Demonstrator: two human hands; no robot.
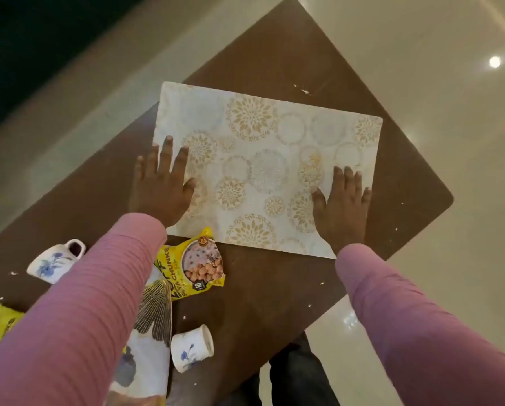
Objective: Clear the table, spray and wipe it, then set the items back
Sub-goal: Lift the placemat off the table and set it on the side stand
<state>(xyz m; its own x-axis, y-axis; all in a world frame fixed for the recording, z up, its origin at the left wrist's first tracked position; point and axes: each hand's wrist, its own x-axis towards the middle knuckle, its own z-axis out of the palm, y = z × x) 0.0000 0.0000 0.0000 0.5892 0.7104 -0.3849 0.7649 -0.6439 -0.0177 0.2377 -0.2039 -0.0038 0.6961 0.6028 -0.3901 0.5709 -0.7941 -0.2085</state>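
Both grips lie flat and spread on the patterned placemat (260, 159), fingers straight and holding nothing. The left grip (160, 189) presses the mat's left edge, with its outer fingers reaching past that edge onto the brown bench (274, 288). The right grip (340, 206) presses the mat near its right near corner. The mat stretches between the two grips and beyond their fingertips, lying flat and skewed to the bench's edges. Just behind the left grip's wrist, touching the mat's near edge, lies a yellow soya chunks packet (198, 262), partly under the pink sleeve (78, 317). Left of that sleeve a flowered white cup (53, 260) lies on its side. A second flowered cup (191, 347) lies tipped over nearer the person, between the two arms. Beside it, and partly under the left arm, is another mat with a feather print (151, 332). A second yellow packet (2, 323) shows at the far left, behind the left arm. Pale crumbs (305, 90) dot the bench beyond the grips and to the right of the right grip.
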